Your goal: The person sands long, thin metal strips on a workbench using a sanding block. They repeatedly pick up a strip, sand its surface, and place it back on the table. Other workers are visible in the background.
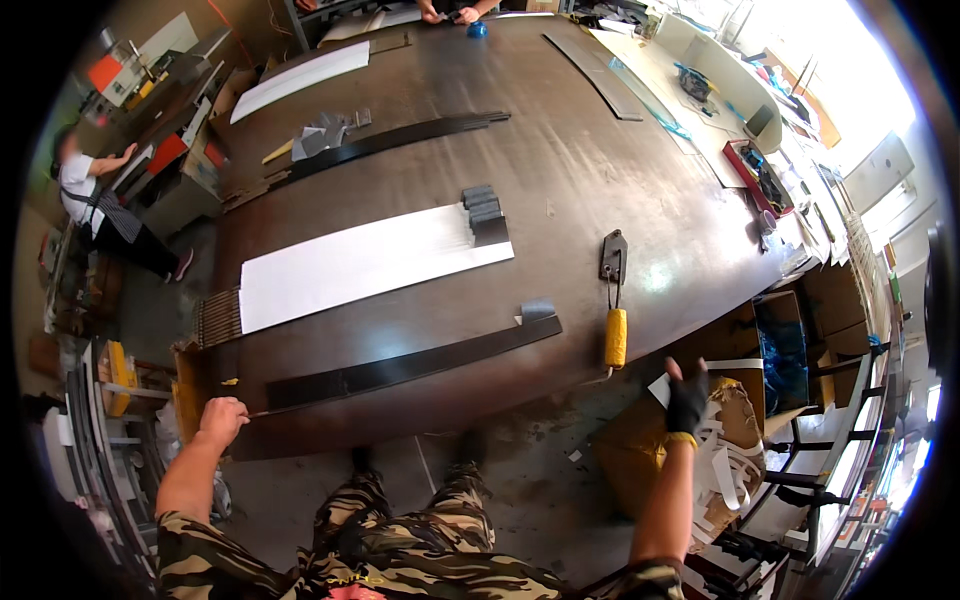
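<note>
Near the table's front left corner, my left hand (225,414) has its fingers pinched together at the left end of a long dark strip (420,362). A thin sliver runs from those fingers to the strip, which lies flat along the front edge. A small grey piece (537,310) rests at its right end. My right hand (688,398), in a black fingerless glove, reaches past the table's front right side with fingers apart, holding nothing. Under and beside it is a cardboard box (630,445) with curled white strips (728,475). A yellow-sleeved roller (616,338) lies on the table nearby.
White strips (370,262) with dark ends lie mid-table (560,150). Farther back are more dark strips (400,133) and a white stack (300,82). Another person's hands (450,13) work at the far edge. Someone stands at a machine on the left (100,205). A red tray (757,178) sits right.
</note>
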### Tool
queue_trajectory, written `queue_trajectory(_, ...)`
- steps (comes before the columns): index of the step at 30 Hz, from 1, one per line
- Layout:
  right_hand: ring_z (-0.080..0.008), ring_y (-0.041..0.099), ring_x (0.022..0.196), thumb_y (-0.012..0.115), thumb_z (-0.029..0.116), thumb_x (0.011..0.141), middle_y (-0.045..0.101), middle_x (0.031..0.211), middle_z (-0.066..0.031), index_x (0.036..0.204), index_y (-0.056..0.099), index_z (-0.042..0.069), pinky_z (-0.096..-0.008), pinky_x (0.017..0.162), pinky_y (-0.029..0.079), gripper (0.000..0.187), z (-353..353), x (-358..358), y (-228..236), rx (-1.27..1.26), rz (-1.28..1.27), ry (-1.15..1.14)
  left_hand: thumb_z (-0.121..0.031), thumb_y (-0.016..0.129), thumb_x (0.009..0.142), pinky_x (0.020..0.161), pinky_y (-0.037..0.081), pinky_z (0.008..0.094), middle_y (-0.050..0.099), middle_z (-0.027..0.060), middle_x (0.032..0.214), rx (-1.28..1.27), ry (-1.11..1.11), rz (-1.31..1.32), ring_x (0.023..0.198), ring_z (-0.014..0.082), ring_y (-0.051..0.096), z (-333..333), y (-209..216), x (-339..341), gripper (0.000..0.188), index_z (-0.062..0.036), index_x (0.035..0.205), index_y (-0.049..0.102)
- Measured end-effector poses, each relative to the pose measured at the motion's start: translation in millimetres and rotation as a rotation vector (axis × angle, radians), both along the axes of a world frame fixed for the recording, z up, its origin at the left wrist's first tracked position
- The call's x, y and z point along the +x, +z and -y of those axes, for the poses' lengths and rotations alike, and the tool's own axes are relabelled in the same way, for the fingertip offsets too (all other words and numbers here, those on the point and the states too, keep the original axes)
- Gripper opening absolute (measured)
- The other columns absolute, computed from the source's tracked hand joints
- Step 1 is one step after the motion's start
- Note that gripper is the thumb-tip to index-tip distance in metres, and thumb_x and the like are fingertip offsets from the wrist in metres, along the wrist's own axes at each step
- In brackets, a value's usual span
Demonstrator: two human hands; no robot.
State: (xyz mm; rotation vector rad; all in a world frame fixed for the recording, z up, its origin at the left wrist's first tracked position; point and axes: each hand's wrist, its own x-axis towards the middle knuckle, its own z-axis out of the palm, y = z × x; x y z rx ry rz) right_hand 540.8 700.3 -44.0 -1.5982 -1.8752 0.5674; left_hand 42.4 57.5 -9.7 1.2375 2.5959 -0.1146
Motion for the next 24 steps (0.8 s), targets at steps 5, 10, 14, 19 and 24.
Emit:
queue_trajectory(5, -0.04, 0.054, 0.119, 0.073, 0.046, 0.078, 0.059, 0.124, -0.0245, 0.108, 0.062, 0.001, -0.0462, 0.098, 0.044, 0.055, 17, -159, 7, -0.075, 0.534, 0.142, -0.012, 0.077, 0.069, 0.077, 0.051, 0.042, 0.064, 0.0109, 0.084, 0.158, 0.044, 0.028, 0.087, 0.0322, 0.062, -5, 11, 9, 0.019, -0.0046, 0.085, 0.07)
queue_trajectory(10, -0.0377, 0.066, 0.082, 0.074, 0.035, 0.08, 0.067, 0.087, -0.0187, 0.104, 0.056, 0.006, -0.0472, 0.075, 0.052, 0.042, 73, -118, 15, -0.007, 0.249, 0.135, -0.01, 0.081, 0.063, 0.082, 0.05, 0.0401, 0.063, 0.0095, 0.096, 0.388, 0.127, -0.037, 0.094, 0.0316, 0.06, 45, 5, 10, 0.033, -0.003, 0.093, 0.067)
queue_trajectory(14, -0.0266, 0.062, 0.059, 0.072, 0.029, 0.085, 0.062, 0.071, -0.0135, 0.099, 0.05, 0.007, -0.0382, 0.054, 0.05, 0.034, 149, -98, 24, 0.018, 0.054, 0.245, -0.009, 0.074, 0.071, 0.077, 0.051, 0.0395, 0.062, 0.0092, 0.088, 0.623, 0.086, 0.019, 0.088, 0.0307, 0.061, 83, -16, -3, 0.015, -0.0035, 0.084, 0.068)
queue_trajectory(19, -0.029, 0.058, 0.057, 0.063, 0.031, 0.093, 0.059, 0.066, -0.0124, 0.095, 0.053, 0.006, -0.0417, 0.055, 0.046, 0.027, 266, -120, -31, -0.338, 0.027, 0.29, -0.004, 0.064, 0.078, 0.068, 0.049, 0.0402, 0.058, 0.0092, 0.078, 0.789, -0.068, 0.029, 0.08, 0.0305, 0.059, 70, -32, -10, 0.002, -0.0033, 0.076, 0.064)
queue_trajectory(24, -0.0403, 0.066, 0.09, 0.062, 0.039, 0.091, 0.069, 0.092, -0.0195, 0.115, 0.058, 0.01, -0.0468, 0.075, 0.051, 0.039, 485, -250, 24, -0.31, 0.285, 0.909, -0.003, 0.064, 0.076, 0.067, 0.05, 0.0396, 0.059, 0.0088, 0.077, 0.763, -0.039, 0.039, 0.078, 0.0301, 0.058, 84, -39, -14, 0.001, -0.003, 0.075, 0.065)
